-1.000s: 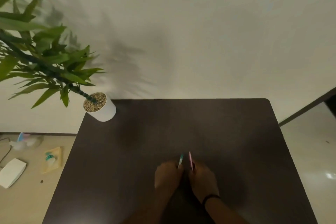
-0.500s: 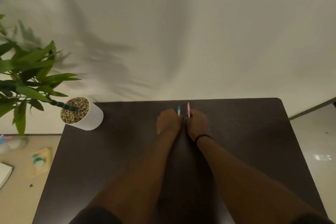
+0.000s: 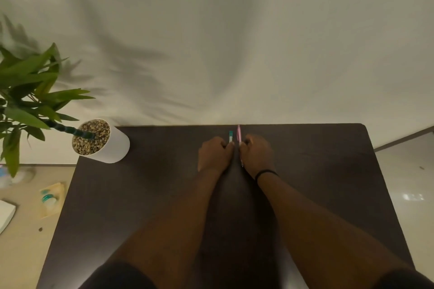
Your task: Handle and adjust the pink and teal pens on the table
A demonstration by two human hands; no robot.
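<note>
Both arms stretch across the dark table [image 3: 145, 195] to its far edge. My left hand [image 3: 215, 155] is closed around the teal pen [image 3: 230, 136], whose teal and white end sticks out past the fingers. Right beside it, my right hand [image 3: 257, 155] is closed around the pink pen [image 3: 239, 134], which points away from me and reaches the table's far edge; its near tip shows under the hand. The two pens lie roughly parallel, a small gap apart. A black band circles my right wrist.
A white pot [image 3: 105, 143] filled with pebbles and a leafy green plant [image 3: 28, 101] stands at the table's far left corner. A pale wall rises just behind the table. On the floor to the left lie small items [image 3: 50, 199] and a white box [image 3: 5, 214].
Both hands have carried the pens from the near middle of the table out to its far edge. Since half a second ago they have barely shifted.
</note>
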